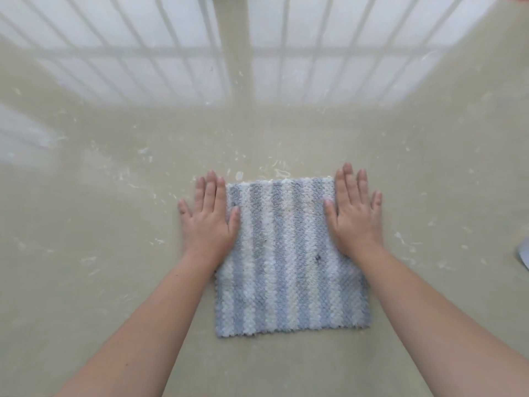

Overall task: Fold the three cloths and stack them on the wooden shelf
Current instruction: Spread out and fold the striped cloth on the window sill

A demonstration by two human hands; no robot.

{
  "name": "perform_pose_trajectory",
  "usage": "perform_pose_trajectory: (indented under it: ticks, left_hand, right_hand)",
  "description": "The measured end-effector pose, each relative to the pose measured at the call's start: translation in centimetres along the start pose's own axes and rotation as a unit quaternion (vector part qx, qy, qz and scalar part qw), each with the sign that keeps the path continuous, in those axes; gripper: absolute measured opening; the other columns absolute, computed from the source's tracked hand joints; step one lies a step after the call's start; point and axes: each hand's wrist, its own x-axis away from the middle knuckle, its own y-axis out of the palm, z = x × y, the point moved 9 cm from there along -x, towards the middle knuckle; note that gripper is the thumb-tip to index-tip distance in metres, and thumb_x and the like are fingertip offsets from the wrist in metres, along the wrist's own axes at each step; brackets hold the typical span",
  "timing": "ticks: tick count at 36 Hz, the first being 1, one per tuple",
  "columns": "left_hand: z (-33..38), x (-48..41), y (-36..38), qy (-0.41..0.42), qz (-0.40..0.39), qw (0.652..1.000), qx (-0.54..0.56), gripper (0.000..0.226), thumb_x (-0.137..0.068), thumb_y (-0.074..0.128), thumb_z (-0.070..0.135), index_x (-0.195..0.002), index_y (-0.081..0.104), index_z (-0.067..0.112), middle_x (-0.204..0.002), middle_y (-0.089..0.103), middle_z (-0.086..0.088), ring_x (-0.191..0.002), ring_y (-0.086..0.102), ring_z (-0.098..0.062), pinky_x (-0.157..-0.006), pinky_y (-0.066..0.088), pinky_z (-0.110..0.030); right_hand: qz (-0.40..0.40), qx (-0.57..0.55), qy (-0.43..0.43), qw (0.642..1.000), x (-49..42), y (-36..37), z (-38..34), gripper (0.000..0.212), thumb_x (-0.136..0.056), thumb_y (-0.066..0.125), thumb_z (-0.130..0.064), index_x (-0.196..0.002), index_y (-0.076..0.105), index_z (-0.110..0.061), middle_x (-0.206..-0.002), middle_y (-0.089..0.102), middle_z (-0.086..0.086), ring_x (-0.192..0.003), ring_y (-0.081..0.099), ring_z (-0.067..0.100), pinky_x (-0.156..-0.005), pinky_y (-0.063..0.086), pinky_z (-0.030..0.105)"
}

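Surface (114,267): striped cloth (289,267) flat, stripes fwd, left hand (210,217), right hand (355,216) at sides.

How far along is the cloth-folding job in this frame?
Done: nothing that shows; no folded stack or wooden shelf is in view. In hand: one striped cloth lies flat on the beige surface, with the left hand and right hand flat at its side edges. Left: folding, the other cloths and stacking.

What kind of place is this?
Probably indoors, by a barred window: its grid reflection shows on the glossy, scuffed beige surface, where the left hand and right hand press on a striped cloth.
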Motion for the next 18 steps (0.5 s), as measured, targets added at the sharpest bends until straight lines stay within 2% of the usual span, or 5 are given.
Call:
perform_pose_trajectory:
  ticks: [7,10,12,15,18]
  left_hand:
    - [3.1,0.6,-2.4,-0.009,0.06,0.995,0.082,0.06,-0.094,0.022,0.018,-0.149,0.002,0.006,-0.157,-0.011,-0.008,-0.143,-0.015,-0.019,-0.112,-0.011,-0.044]
    - [7.5,2.4,-2.9,0.096,0.139,0.979,0.111,0.059,-0.086,0.033,0.011,-0.144,0.027,0.003,-0.153,0.024,-0.013,-0.142,0.016,-0.025,-0.11,0.008,-0.054]
    - [9.6,3.7,-1.3,0.154,0.141,0.972,0.107,0.053,-0.085,0.034,0.016,-0.137,0.034,0.004,-0.143,0.042,-0.015,-0.138,0.028,-0.024,-0.111,0.019,-0.055]
    - [9.2,4.7,1.4,0.149,0.117,0.977,0.102,0.05,-0.09,0.035,0.021,-0.139,0.034,0.01,-0.146,0.04,-0.007,-0.144,0.003,-0.008,-0.113,0.006,-0.042]
    - [8.2,5.2,2.9,0.15,0.097,0.983,0.047,0.05,-0.096,0.027,0.029,-0.144,0.029,0.015,-0.154,0.021,0.003,-0.144,-0.002,-0.007,-0.114,0.004,-0.041]
  right_hand:
    - [0.036,-0.064,0.075,0.994,1.3,-1.2,-0.8,0.057,-0.1,0.016,-0.034,-0.149,-0.006,-0.015,-0.156,-0.018,-0.002,-0.142,-0.019,0.018,-0.112,-0.014,0.047]
    - [0.1,-0.072,0.0,0.992,2.9,-1.1,-4.5,0.06,-0.094,0.016,-0.033,-0.149,0.003,-0.011,-0.157,-0.006,0.0,-0.142,-0.015,0.017,-0.11,-0.02,0.043]
    - [0.121,-0.053,-0.047,0.99,3.9,0.1,-6.8,0.06,-0.092,0.024,-0.028,-0.148,0.013,-0.008,-0.158,0.004,0.003,-0.144,-0.01,0.02,-0.112,-0.011,0.046]
    - [0.123,-0.042,-0.085,0.988,5.0,2.3,-7.8,0.057,-0.092,0.028,-0.027,-0.146,0.019,-0.013,-0.156,-0.012,-0.007,-0.144,-0.009,0.015,-0.113,-0.001,0.045]
    - [0.121,-0.016,-0.126,0.984,5.4,3.2,-7.3,0.056,-0.094,0.025,-0.033,-0.147,0.016,-0.018,-0.156,-0.01,-0.011,-0.145,-0.006,0.012,-0.114,0.0,0.043]
